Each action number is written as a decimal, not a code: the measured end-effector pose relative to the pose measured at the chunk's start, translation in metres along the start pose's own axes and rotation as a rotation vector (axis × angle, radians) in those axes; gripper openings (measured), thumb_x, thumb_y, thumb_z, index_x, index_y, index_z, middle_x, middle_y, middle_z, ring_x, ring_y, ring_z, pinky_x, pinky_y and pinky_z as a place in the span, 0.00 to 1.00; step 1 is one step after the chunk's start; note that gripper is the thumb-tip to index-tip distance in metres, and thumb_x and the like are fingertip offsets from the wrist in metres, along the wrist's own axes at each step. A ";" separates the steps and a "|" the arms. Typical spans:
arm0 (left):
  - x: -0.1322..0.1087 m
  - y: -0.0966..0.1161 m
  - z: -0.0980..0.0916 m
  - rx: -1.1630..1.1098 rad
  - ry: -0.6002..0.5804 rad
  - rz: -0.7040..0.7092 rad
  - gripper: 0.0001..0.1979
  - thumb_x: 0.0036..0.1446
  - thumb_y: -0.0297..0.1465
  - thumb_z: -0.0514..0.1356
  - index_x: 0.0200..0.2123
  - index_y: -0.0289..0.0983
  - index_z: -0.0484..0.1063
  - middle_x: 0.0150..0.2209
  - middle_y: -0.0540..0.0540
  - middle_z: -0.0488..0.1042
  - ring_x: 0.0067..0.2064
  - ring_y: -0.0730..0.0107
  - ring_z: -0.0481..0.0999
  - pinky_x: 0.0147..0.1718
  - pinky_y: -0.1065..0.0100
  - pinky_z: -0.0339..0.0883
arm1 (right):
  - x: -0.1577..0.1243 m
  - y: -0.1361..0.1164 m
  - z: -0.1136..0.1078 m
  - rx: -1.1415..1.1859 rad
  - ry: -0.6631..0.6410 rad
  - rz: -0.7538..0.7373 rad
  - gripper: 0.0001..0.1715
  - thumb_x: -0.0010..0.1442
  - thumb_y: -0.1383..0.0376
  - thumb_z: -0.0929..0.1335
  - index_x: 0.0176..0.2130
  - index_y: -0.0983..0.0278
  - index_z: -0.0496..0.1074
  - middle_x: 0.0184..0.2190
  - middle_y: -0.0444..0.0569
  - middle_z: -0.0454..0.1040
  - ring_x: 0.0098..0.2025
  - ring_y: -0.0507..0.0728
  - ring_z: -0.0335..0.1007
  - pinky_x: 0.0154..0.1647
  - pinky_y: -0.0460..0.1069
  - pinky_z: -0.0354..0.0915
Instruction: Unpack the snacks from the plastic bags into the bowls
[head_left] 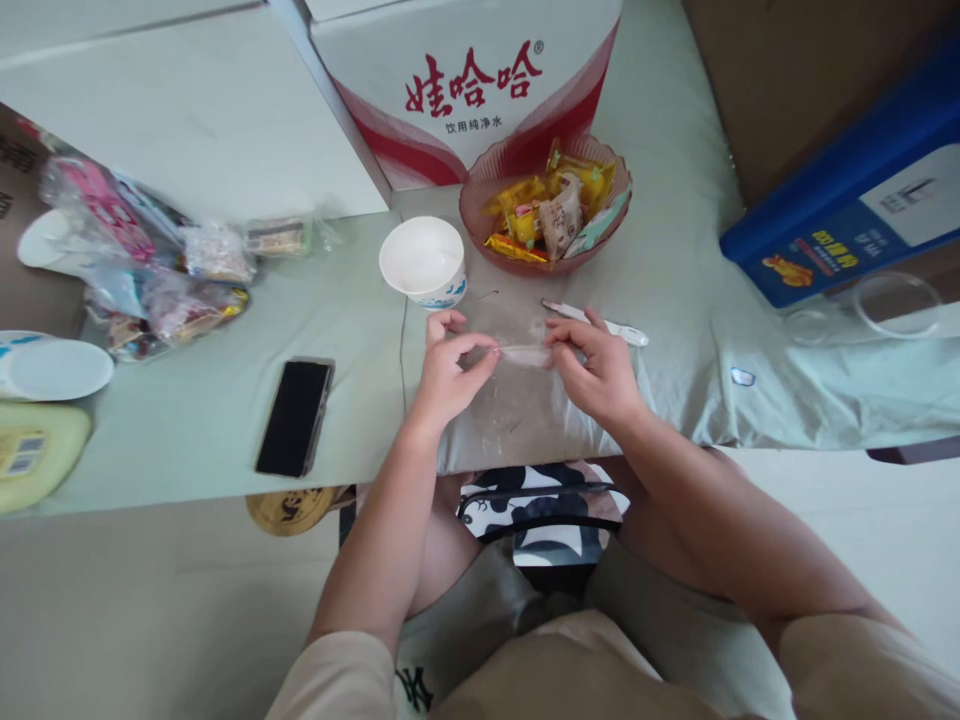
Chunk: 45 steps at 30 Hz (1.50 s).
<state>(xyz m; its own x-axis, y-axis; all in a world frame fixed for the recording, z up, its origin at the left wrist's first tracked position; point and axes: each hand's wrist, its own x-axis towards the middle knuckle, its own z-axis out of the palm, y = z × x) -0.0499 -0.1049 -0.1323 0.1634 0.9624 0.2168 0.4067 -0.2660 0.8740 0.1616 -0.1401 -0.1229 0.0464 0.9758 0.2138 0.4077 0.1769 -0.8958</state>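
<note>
Between my two hands stretches a small whitish, see-through strip (526,355), like thin plastic film; its exact kind I cannot make out. My left hand (452,370) pinches its left end between thumb and forefinger. The right end is pinched by the fingertips of my right hand (592,362). Just behind my right hand lies a white utility knife (626,331), partly hidden by the fingers. Beyond my left hand stands a white paper cup (424,262). Under both hands a clear plastic sheet (487,420) covers part of the pale green cloth.
A pink bowl (474,222) of wrapped snacks stands before a white and red carton (457,140). The phone (295,418) lies at left, with bagged items (180,300) behind it. At right are a blue box (817,240) and a clear plastic cup (892,305).
</note>
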 end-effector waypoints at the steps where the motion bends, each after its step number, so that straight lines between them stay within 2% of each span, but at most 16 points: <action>1: 0.000 0.001 -0.001 0.003 -0.001 0.010 0.04 0.53 0.34 0.70 0.30 0.40 0.82 0.53 0.38 0.69 0.57 0.53 0.71 0.55 0.55 0.70 | 0.000 -0.001 0.000 0.012 0.000 0.006 0.09 0.58 0.67 0.65 0.30 0.57 0.73 0.24 0.43 0.76 0.50 0.65 0.82 0.75 0.72 0.51; 4: -0.001 0.007 -0.004 -0.067 -0.102 -0.016 0.08 0.56 0.39 0.69 0.32 0.40 0.80 0.56 0.39 0.75 0.58 0.53 0.74 0.57 0.54 0.69 | -0.001 -0.003 0.000 0.029 -0.007 0.035 0.09 0.58 0.68 0.65 0.30 0.57 0.74 0.17 0.40 0.71 0.35 0.61 0.80 0.75 0.70 0.53; 7: -0.002 0.013 -0.005 -0.201 -0.197 -0.116 0.14 0.60 0.45 0.66 0.34 0.39 0.77 0.43 0.41 0.82 0.42 0.62 0.79 0.44 0.62 0.72 | -0.001 -0.003 0.000 0.097 -0.022 0.123 0.10 0.60 0.66 0.65 0.31 0.58 0.75 0.17 0.39 0.69 0.22 0.55 0.68 0.66 0.68 0.65; 10: -0.003 0.015 -0.004 -0.299 -0.169 -0.181 0.19 0.57 0.49 0.68 0.33 0.39 0.75 0.31 0.46 0.80 0.30 0.68 0.75 0.32 0.67 0.68 | -0.001 -0.002 0.000 0.221 -0.045 0.179 0.09 0.61 0.59 0.68 0.38 0.60 0.75 0.30 0.46 0.77 0.32 0.57 0.74 0.52 0.61 0.73; 13: -0.001 0.012 -0.002 -0.419 -0.064 -0.217 0.21 0.55 0.52 0.69 0.33 0.40 0.74 0.27 0.49 0.78 0.29 0.69 0.76 0.31 0.68 0.68 | 0.001 -0.001 0.001 0.292 -0.089 0.154 0.24 0.55 0.53 0.74 0.48 0.60 0.72 0.45 0.51 0.78 0.45 0.60 0.75 0.51 0.57 0.71; 14: 0.000 0.011 -0.002 -0.454 -0.023 -0.232 0.21 0.54 0.52 0.70 0.33 0.40 0.74 0.26 0.50 0.77 0.29 0.70 0.76 0.30 0.69 0.68 | 0.001 -0.001 0.001 0.311 -0.133 0.165 0.25 0.54 0.52 0.75 0.48 0.60 0.72 0.44 0.51 0.78 0.45 0.60 0.74 0.50 0.57 0.71; 16: 0.002 0.008 -0.003 -0.509 0.040 -0.275 0.21 0.51 0.51 0.72 0.34 0.41 0.74 0.24 0.53 0.75 0.25 0.73 0.73 0.26 0.71 0.65 | 0.002 -0.001 0.002 0.354 -0.239 0.215 0.19 0.55 0.52 0.74 0.41 0.61 0.73 0.37 0.48 0.77 0.39 0.57 0.72 0.45 0.54 0.70; 18: 0.003 0.007 -0.005 -0.568 0.023 -0.356 0.22 0.48 0.49 0.74 0.36 0.41 0.74 0.24 0.54 0.74 0.22 0.74 0.70 0.22 0.72 0.60 | 0.002 -0.001 0.004 0.403 -0.268 0.256 0.16 0.57 0.53 0.73 0.34 0.61 0.71 0.30 0.45 0.73 0.33 0.54 0.69 0.39 0.52 0.68; 21: 0.003 0.009 -0.007 -0.630 -0.130 -0.488 0.24 0.42 0.46 0.77 0.37 0.41 0.74 0.26 0.52 0.76 0.23 0.73 0.72 0.21 0.72 0.61 | 0.003 0.000 0.008 0.497 -0.112 0.308 0.15 0.58 0.52 0.72 0.33 0.60 0.68 0.28 0.42 0.69 0.31 0.52 0.66 0.35 0.50 0.67; 23: 0.003 0.012 -0.007 -0.624 -0.186 -0.533 0.22 0.42 0.44 0.77 0.33 0.39 0.73 0.26 0.51 0.76 0.26 0.72 0.75 0.23 0.72 0.65 | 0.003 0.001 0.010 0.563 -0.034 0.354 0.16 0.57 0.51 0.73 0.36 0.58 0.68 0.30 0.42 0.71 0.31 0.52 0.68 0.34 0.49 0.69; 25: 0.004 0.014 -0.006 -0.613 -0.150 -0.536 0.19 0.45 0.43 0.75 0.29 0.38 0.72 0.25 0.51 0.75 0.27 0.73 0.75 0.26 0.72 0.68 | 0.002 0.003 0.012 0.596 -0.092 0.399 0.19 0.55 0.51 0.75 0.39 0.58 0.70 0.32 0.43 0.73 0.32 0.53 0.70 0.33 0.49 0.70; 28: 0.007 0.012 -0.002 -0.616 -0.046 -0.495 0.18 0.48 0.43 0.73 0.28 0.39 0.70 0.25 0.52 0.73 0.28 0.74 0.75 0.28 0.72 0.70 | 0.002 0.005 0.013 0.584 -0.222 0.417 0.19 0.56 0.50 0.75 0.36 0.61 0.71 0.28 0.43 0.72 0.29 0.53 0.69 0.33 0.50 0.69; 31: 0.008 0.007 0.000 -0.632 0.008 -0.478 0.19 0.50 0.45 0.72 0.29 0.39 0.69 0.26 0.52 0.73 0.27 0.73 0.75 0.25 0.72 0.69 | 0.002 0.004 0.013 0.598 -0.216 0.407 0.21 0.57 0.48 0.74 0.37 0.61 0.71 0.26 0.42 0.71 0.27 0.52 0.67 0.30 0.50 0.67; 35: 0.007 0.004 -0.004 -0.634 -0.056 -0.537 0.20 0.49 0.45 0.73 0.36 0.41 0.71 0.24 0.54 0.71 0.24 0.70 0.77 0.19 0.71 0.66 | 0.003 0.000 0.012 0.611 -0.279 0.465 0.23 0.56 0.46 0.74 0.38 0.60 0.71 0.21 0.39 0.65 0.21 0.51 0.60 0.22 0.49 0.60; 40: 0.003 0.008 -0.012 -0.696 -0.121 -0.550 0.21 0.48 0.45 0.74 0.40 0.41 0.74 0.18 0.57 0.68 0.15 0.76 0.65 0.12 0.73 0.57 | 0.005 -0.005 0.007 0.686 -0.202 0.461 0.23 0.56 0.47 0.72 0.45 0.56 0.68 0.17 0.35 0.62 0.18 0.52 0.59 0.21 0.49 0.59; 45: 0.004 0.011 -0.018 -0.840 -0.115 -0.466 0.16 0.50 0.45 0.71 0.32 0.41 0.73 0.26 0.51 0.73 0.25 0.71 0.74 0.22 0.68 0.71 | 0.008 -0.005 0.000 0.780 -0.217 0.435 0.20 0.55 0.45 0.66 0.32 0.57 0.65 0.21 0.43 0.67 0.22 0.55 0.65 0.25 0.52 0.63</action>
<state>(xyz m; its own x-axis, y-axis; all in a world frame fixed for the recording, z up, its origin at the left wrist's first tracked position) -0.0611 -0.1027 -0.1135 0.2536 0.9383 -0.2351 -0.3153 0.3099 0.8970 0.1605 -0.1332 -0.1170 -0.1532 0.9655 -0.2106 -0.3404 -0.2516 -0.9060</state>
